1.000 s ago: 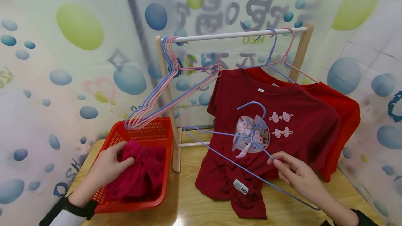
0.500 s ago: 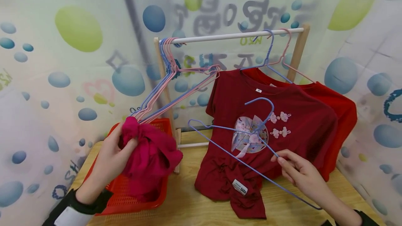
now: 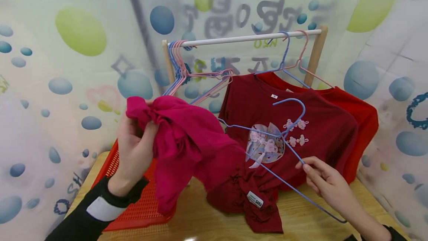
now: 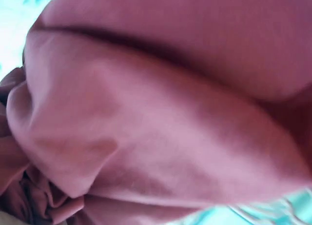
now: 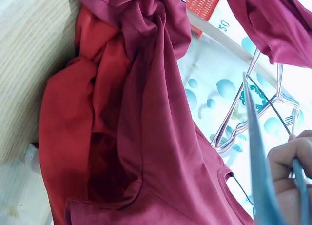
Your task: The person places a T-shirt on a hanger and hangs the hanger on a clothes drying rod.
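My left hand (image 3: 135, 155) grips a bunched magenta garment (image 3: 197, 133) by one gathered end, and the cloth hangs loose toward the middle. Folds of this garment fill the left wrist view (image 4: 146, 112), hiding the hand there. On the right, my right hand (image 3: 329, 183) pinches one arm of a blue clothes hanger (image 3: 283, 135) between thumb and fingers. The hanger's hook points up, and its far end passes behind the magenta cloth. In the right wrist view the curled right-hand fingers (image 5: 292, 161) show beside the hanger wire (image 5: 256, 152).
A small rack with a white rod (image 3: 234, 40) stands behind. Pink and blue hangers (image 3: 180, 66) crowd its left end. A dark red shirt (image 3: 311, 111) and a bright red one (image 3: 364, 125) hang at right. Below my left arm is a red basket (image 3: 140, 205) on the wooden table (image 3: 197, 222).
My left hand has lifted the magenta garment out of the red basket and brought it up and rightward, where it spreads out. The right hand has shifted the blue hanger slightly right.
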Demonstrator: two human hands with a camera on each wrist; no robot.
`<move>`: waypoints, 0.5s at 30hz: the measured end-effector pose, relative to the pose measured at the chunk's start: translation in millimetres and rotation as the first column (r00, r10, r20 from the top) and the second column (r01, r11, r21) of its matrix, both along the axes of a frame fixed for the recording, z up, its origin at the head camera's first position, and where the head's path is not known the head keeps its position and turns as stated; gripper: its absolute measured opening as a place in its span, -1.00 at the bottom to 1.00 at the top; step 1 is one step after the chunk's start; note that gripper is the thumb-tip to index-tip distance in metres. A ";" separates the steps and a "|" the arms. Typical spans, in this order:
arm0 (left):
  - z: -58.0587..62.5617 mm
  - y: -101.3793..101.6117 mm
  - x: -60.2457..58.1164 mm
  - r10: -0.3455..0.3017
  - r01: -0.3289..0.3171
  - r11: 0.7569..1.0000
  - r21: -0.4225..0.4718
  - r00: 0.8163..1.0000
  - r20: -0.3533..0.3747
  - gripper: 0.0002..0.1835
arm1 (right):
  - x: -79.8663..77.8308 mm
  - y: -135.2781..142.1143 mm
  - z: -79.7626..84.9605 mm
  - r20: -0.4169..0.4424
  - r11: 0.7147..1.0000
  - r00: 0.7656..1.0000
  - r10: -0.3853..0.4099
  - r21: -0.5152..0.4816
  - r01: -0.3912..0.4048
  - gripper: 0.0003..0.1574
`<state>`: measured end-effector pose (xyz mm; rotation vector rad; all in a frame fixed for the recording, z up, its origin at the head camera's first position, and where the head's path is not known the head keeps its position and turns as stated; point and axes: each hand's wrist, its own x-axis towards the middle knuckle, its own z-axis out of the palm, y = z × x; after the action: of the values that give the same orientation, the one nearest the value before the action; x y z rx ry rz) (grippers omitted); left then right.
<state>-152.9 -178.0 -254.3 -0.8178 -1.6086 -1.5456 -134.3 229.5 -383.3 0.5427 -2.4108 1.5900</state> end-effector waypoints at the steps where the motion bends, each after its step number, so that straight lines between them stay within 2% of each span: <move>1: 2.3 5.3 -1.8 -0.010 0.010 1.000 0.010 1.000 -0.023 -0.69 | 0.2 0.7 -0.2 -0.003 1.000 1.000 -0.001 -0.004 0.001 -0.79; 4: 6.4 20.2 -7.0 -0.053 0.055 0.998 0.038 0.996 -0.065 -0.69 | 0.7 3.0 -1.0 -0.008 1.000 1.000 -0.016 -0.003 0.016 -0.80; 10: 4.6 43.3 -14.6 -0.120 0.129 0.989 0.072 0.987 -0.109 -0.71 | 0.8 6.2 -1.7 -0.021 0.998 0.998 -0.060 0.018 0.060 -0.81; 13: 1.0 50.2 -18.1 -0.158 0.162 0.986 0.045 0.984 -0.086 -0.69 | 1.1 6.9 -1.7 -0.007 0.997 0.997 -0.071 0.022 0.071 -0.80; 15: -4.2 52.2 -21.4 -0.174 0.174 0.985 -0.004 0.984 -0.029 -0.69 | 1.7 7.4 -1.9 0.003 0.997 0.997 -0.072 0.022 0.072 -0.80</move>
<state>-174.3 -125.8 -258.5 -0.9999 -1.5516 -1.6447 -132.6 236.8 -385.2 0.4516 -2.4249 1.5387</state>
